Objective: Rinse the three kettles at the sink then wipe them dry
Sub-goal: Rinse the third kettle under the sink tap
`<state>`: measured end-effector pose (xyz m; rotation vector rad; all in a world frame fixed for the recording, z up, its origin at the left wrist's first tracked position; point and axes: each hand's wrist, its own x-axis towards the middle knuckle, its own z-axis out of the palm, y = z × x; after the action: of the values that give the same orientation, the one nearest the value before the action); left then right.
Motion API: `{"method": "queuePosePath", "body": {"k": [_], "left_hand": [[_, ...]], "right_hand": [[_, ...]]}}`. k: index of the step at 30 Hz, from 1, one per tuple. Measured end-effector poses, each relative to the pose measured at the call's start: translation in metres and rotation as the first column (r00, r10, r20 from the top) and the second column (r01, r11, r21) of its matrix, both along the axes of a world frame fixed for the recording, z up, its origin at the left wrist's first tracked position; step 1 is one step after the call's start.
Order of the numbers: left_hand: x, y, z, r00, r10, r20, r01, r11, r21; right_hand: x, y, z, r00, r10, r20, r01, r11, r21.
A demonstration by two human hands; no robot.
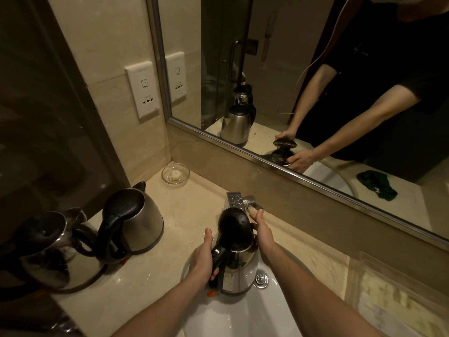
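Note:
A steel kettle (239, 268) with a black lid stands upright over the white sink (233, 319), just below the chrome tap (234, 200). My left hand (202, 257) grips its black handle. My right hand (263, 233) rests against the kettle's right side near the lid, its fingers reaching toward the tap lever (255, 204). A second steel kettle (136, 222) stands on the counter to the left. A third kettle (48, 251) stands at the far left edge.
A glass soap dish (175, 175) sits in the counter's back corner. A wall socket (143, 92) is above it. A large mirror (315, 81) runs behind the sink and reflects a green cloth (376, 186). A laminated sheet (388, 300) lies at the right.

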<state>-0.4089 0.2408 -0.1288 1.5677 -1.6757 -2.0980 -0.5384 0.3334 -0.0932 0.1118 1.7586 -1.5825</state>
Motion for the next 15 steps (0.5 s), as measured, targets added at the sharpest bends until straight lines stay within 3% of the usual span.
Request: {"method": "queuePosePath", "body": {"k": [15], "left_hand": [[0.0023,0.0010,0.0039,1.000,0.006,-0.007,-0.006,1.000,0.021]], "right_hand": [[0.0009,-0.0001,-0.0001,1.000,0.006,-0.013,-0.006,1.000,-0.007]]}}
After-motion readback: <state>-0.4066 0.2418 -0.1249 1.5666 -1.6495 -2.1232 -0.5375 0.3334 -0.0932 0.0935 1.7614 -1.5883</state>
